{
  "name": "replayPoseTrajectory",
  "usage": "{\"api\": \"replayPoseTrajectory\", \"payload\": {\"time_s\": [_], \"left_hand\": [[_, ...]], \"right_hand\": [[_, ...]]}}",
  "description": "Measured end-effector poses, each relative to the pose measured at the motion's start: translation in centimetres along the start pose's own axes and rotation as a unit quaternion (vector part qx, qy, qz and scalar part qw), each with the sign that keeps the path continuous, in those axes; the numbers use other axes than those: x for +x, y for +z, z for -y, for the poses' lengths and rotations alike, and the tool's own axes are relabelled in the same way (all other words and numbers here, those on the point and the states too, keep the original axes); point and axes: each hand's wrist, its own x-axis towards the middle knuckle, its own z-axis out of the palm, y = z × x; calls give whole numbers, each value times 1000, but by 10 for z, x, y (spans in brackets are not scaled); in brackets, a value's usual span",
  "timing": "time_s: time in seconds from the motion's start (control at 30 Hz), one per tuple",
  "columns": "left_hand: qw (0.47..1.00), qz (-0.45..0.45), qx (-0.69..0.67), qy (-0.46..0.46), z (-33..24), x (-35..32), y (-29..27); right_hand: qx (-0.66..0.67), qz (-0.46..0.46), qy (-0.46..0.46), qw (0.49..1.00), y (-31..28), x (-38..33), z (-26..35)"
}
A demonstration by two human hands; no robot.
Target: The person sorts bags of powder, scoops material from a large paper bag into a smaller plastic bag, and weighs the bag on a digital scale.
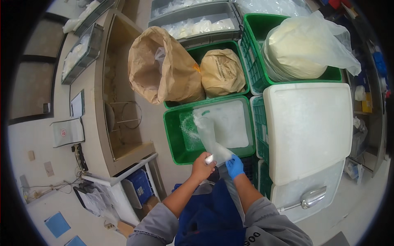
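Note:
A long translucent plastic bag (211,137) stretches from over a green crate (174,151) toward my body. My right hand (234,167), in a blue glove, is closed on the bag's near edge. My bare left hand (202,167) is closed beside it, with a small white end showing by the thumb; this looks like gathered plastic of the same bag, though I cannot be sure. Inside the crate, a flat white mass (234,127) fills the right part. Loose white powder (189,126) is scattered over the crate's green floor at left.
Beyond the crate stand a tall open brown paper sack (180,78) and a folded-over brown sack (223,71). At right, a large clear bag of pale powder (293,49), a white lid (310,127) and a metal scoop (313,197). Grey crates (223,10) hold white packets.

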Motion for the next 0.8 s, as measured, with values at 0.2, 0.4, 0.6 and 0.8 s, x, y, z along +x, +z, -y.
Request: {"api": "replayPoseTrajectory", "payload": {"time_s": [0.2,0.4,0.6,0.8], "left_hand": [[999,-26,-25,-14,11,18,-36],[998,-6,-56,-25,27,36,-61],[995,29,-82,-48,29,37,-80],[990,-20,-132,-48,66,42,-123]], "right_hand": [[-93,43,-72,992,5,17,15],[-570,2,-480,667,-5,11,-10],[-644,42,-532,548,42,-3,-43],[-719,36,-475,506,59,3,-33]]}}
